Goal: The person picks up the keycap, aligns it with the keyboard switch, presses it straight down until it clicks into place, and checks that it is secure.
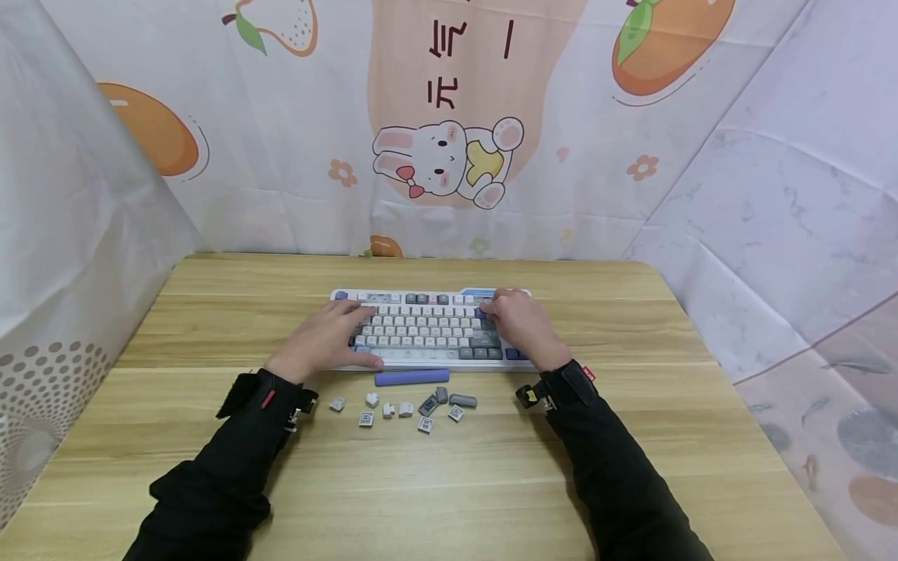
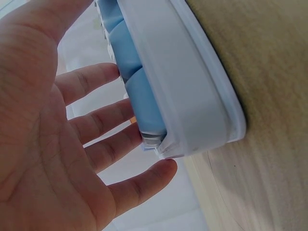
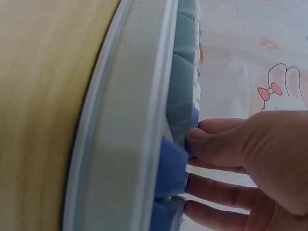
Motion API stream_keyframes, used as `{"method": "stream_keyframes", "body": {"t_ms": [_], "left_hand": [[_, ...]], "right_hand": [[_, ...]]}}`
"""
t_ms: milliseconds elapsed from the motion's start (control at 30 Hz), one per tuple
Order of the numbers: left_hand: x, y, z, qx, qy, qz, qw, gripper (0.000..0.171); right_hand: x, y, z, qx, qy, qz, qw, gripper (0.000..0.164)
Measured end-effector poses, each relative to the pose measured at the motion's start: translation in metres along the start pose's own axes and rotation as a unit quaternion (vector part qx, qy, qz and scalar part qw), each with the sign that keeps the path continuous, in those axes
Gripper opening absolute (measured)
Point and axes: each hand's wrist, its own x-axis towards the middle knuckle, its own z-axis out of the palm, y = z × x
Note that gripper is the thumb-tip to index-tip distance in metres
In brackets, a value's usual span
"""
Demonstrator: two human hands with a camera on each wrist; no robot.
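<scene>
A compact white keyboard (image 1: 421, 363) lies on the table with white, grey and purple-blue keys. My left hand (image 1: 324, 335) rests over its left end, the fingers loosely spread at the keys and edge; in the left wrist view they lie beside light-blue keys (image 2: 144, 103). At the right end, my right hand (image 1: 522, 323) pinches a purple-blue keycap (image 1: 481, 312) between thumb and forefinger. The right wrist view shows that keycap (image 3: 195, 117) partly hidden by the thumb, with other blue keys (image 3: 171, 168) near the lower fingers.
A long purple spacebar keycap (image 1: 411, 378) lies in front of the keyboard. Several loose white keycaps (image 1: 366, 419) and grey ones (image 1: 463, 400) are scattered nearer the person on the wooden table (image 1: 393, 499). Patterned cloth (image 1: 281, 210) hangs behind and at both sides.
</scene>
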Motion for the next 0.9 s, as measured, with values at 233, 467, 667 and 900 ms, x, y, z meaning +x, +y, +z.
{"method": "stream_keyframes", "body": {"t_ms": [233,467,667,900], "left_hand": [[-0.001,0.001,0.000,-0.004,0.000,-0.004,1.0000,0.102],[0.001,0.000,-0.001,-0.016,-0.001,-0.010,0.9998,0.102],[0.001,0.001,-0.004,-0.010,-0.001,-0.008,0.9999,0.102],[-0.003,0.001,-0.002,-0.007,-0.008,-0.008,0.9999,0.102]], "right_hand": [[-0.002,-0.002,-0.004,-0.008,-0.039,-0.005,0.999,0.026],[-0.004,-0.006,-0.018,-0.019,-0.123,-0.013,0.992,0.048],[-0.001,-0.003,-0.013,0.021,-0.075,-0.008,0.997,0.032],[0.000,0.000,0.000,0.061,-0.021,0.005,0.998,0.024]]}}
